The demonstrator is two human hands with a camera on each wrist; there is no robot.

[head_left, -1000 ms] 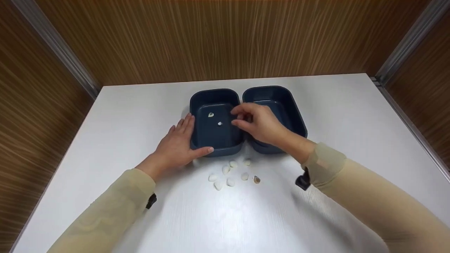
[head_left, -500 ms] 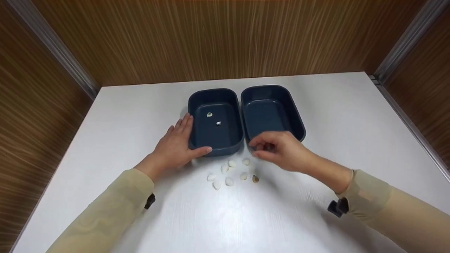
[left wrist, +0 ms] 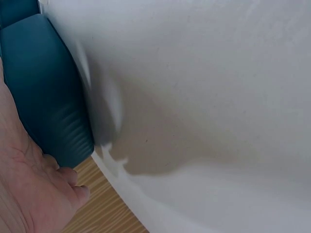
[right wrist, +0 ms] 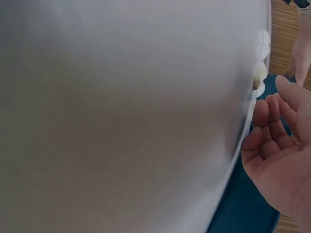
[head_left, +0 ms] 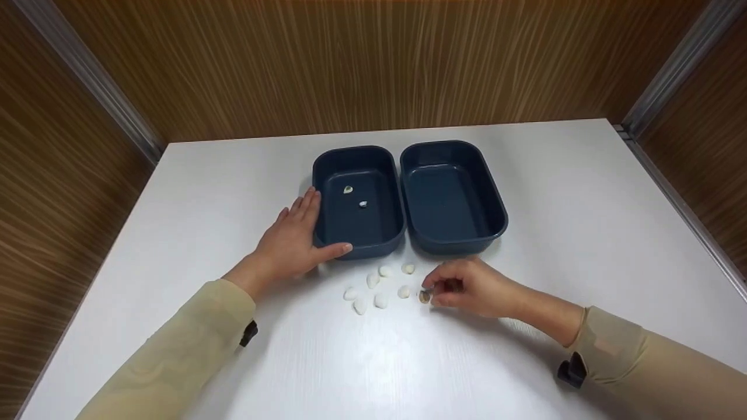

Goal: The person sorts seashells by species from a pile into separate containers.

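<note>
My left hand [head_left: 289,245] rests against the left dark-blue tray [head_left: 362,252], fingers straight along its side and thumb over the near rim. In that tray lie two small shells, one greenish-white [head_left: 348,189] and one whitish [head_left: 363,204]. Beside a small brown shell [head_left: 424,297] on the table, my right hand [head_left: 481,289] has its thumb and index finger parted, the tips right at the shell's edge. The right wrist view shows the right hand [right wrist: 279,145] with bent fingers and nothing between them. Several white shells [head_left: 380,301] lie to the left of the brown one.
A second dark-blue tray [head_left: 458,242] stands just right of the first, a narrow gap between them. Both are on a white table [head_left: 233,175]. Wood-grain panels [head_left: 373,70] rise behind and at both sides.
My right hand has moved from over the left tray, back towards me past the right tray, down to the brown shell. The left hand and the shells stay where they were.
</note>
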